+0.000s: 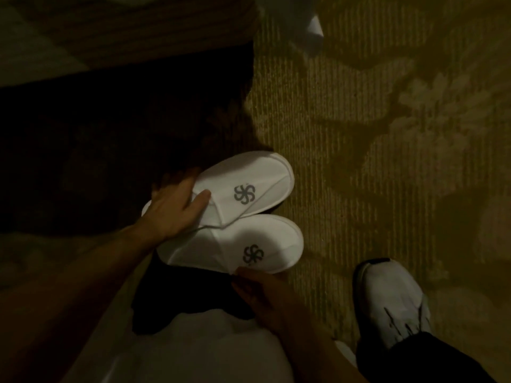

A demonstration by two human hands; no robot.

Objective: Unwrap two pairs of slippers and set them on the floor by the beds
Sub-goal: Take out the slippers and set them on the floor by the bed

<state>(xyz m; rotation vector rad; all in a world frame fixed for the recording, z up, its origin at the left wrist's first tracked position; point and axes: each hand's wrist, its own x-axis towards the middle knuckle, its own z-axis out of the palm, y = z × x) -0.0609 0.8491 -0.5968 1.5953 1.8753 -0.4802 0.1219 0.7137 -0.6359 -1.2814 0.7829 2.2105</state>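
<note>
Two white slippers, each printed with a grey pinwheel emblem, are found lying side by side and touching on the patterned carpet [345, 134], just beside the dark base of the bed [124, 120]. The far slipper [249, 183], nearer the bed, is pressed at its heel end by the left hand [177, 211], whose fingers are held together and laid flat, the thumb resting on the upper. The near slipper [240, 244] is touched at its edge by the right hand [265, 294]; its fingertips appear to be pinching the rim, though in the dim light this cannot be told with certainty. No wrapper is seen on either slipper, and no bag, box or other container is in view, so no contents can be reported. Risks are judged as follows: the far slipper may be pushed under the bed's shadowed edge if pressed further; the pair may be left skewed, since the toes are not aligned; and the near slipper may be trodden on by the white shoe [392, 302] standing near it on the carpet. A white object [313, 34] beyond the bed corner is not identifiable.
</note>
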